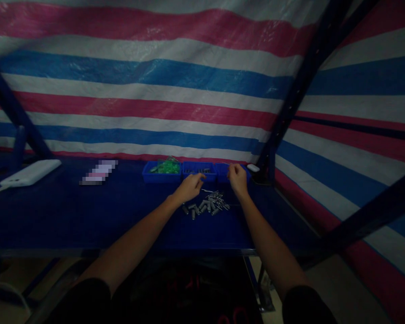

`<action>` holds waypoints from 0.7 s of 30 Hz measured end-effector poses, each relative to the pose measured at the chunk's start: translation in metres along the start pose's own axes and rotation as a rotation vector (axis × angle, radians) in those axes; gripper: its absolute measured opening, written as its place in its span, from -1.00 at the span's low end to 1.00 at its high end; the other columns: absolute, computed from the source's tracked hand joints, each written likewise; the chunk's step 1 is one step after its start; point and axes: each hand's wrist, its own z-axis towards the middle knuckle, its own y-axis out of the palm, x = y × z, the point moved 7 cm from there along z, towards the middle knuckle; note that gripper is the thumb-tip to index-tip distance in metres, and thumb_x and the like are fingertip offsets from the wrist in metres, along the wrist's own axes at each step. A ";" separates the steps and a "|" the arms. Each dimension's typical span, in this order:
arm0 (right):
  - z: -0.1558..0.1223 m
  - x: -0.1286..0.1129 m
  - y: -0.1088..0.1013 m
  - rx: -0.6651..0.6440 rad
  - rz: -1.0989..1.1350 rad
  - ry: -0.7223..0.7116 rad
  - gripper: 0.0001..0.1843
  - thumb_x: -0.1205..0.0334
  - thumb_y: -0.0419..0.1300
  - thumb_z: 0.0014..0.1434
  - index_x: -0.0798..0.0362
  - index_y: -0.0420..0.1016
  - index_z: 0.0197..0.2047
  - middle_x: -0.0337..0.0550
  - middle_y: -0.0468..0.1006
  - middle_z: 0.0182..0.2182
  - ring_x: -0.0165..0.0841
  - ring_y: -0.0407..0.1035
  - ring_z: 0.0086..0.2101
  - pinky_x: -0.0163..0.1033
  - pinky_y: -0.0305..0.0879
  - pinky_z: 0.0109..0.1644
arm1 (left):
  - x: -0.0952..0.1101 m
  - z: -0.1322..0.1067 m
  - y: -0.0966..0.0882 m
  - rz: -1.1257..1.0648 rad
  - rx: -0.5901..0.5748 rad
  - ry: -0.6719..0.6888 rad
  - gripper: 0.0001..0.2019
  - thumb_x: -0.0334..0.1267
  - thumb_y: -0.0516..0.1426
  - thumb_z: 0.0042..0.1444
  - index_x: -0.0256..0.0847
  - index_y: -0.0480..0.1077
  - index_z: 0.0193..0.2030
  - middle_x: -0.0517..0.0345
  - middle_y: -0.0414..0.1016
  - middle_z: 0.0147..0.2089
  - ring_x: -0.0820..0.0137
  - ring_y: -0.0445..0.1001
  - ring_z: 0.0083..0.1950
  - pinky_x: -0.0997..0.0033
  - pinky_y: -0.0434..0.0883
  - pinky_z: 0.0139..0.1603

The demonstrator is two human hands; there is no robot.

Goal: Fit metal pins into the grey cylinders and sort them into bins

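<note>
My left hand hovers over the front edge of the middle blue bin, fingers bent and thumb apart, with nothing visible between them. Dark small parts lie inside that bin. Over the right blue bin, my right hand is closed in a pinch. A thin pale line shows by its fingertips; what it grips is too small to make out. On the table between my forearms lie a pile of grey metal cylinders and a heap of thin shiny metal pins.
A left blue bin holds green plastic pieces. Farther left are a blurred-out flat item and a white power bank with a cable. A small white case sits by the right post. Striped sheeting hangs behind.
</note>
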 end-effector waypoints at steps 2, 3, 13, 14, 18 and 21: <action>0.005 0.014 -0.017 0.132 -0.192 0.064 -0.66 -0.01 -0.01 0.06 0.10 0.37 -0.32 -0.15 0.43 -0.54 -0.34 0.29 -0.50 -0.27 0.18 -0.36 | -0.003 -0.001 0.008 0.163 -0.091 0.024 -0.81 -0.31 0.03 0.07 -0.23 0.35 -0.16 0.06 0.38 -0.26 0.33 0.38 -0.18 0.35 0.30 -0.10; 0.006 0.018 -0.021 0.133 -0.283 0.084 -0.64 -0.01 0.03 0.04 0.12 0.39 -0.27 -0.13 0.45 -0.52 -0.32 0.30 -0.49 -0.26 0.17 -0.35 | -0.005 -0.002 0.012 0.214 -0.131 0.025 -0.81 -0.29 0.05 0.06 -0.22 0.37 -0.18 0.03 0.38 -0.21 0.30 0.37 -0.15 0.34 0.30 -0.10; -0.033 -0.031 0.043 -0.392 -0.366 -0.295 -0.71 0.09 0.06 0.08 0.04 0.41 -0.17 -0.31 0.36 -0.62 -0.44 0.23 -0.57 -0.36 0.06 -0.46 | -0.012 0.005 -0.002 0.284 -0.044 -0.066 -0.76 -0.36 -0.11 0.16 -0.30 0.36 -0.30 -0.05 0.45 -0.25 0.28 0.40 -0.16 0.34 0.30 -0.11; -0.038 -0.033 0.049 -0.447 -0.372 -0.326 -0.73 0.11 0.07 0.08 0.03 0.42 -0.18 -0.31 0.37 -0.61 -0.45 0.24 -0.57 -0.37 0.05 -0.46 | -0.014 0.005 -0.005 0.260 -0.033 -0.074 -0.74 -0.34 -0.12 0.17 -0.30 0.37 -0.32 -0.04 0.46 -0.26 0.29 0.41 -0.17 0.35 0.30 -0.12; -0.048 -0.041 0.058 -0.506 -0.408 -0.397 -0.82 0.18 0.05 0.12 0.02 0.42 -0.25 -0.29 0.41 -0.59 -0.46 0.25 -0.57 -0.39 0.01 -0.47 | -0.019 0.005 -0.014 0.178 0.016 -0.119 -0.69 -0.28 -0.14 0.20 -0.29 0.38 -0.35 0.02 0.48 -0.33 0.34 0.43 -0.26 0.41 0.29 -0.20; -0.044 -0.048 0.050 -0.439 -0.459 -0.418 -0.79 0.17 -0.01 0.16 0.03 0.42 -0.30 -0.25 0.44 -0.56 -0.45 0.27 -0.56 -0.37 0.02 -0.45 | -0.016 0.003 -0.012 0.113 0.016 -0.143 -0.65 -0.22 -0.16 0.22 -0.28 0.41 -0.32 0.07 0.49 -0.37 0.39 0.43 -0.33 0.46 0.29 -0.27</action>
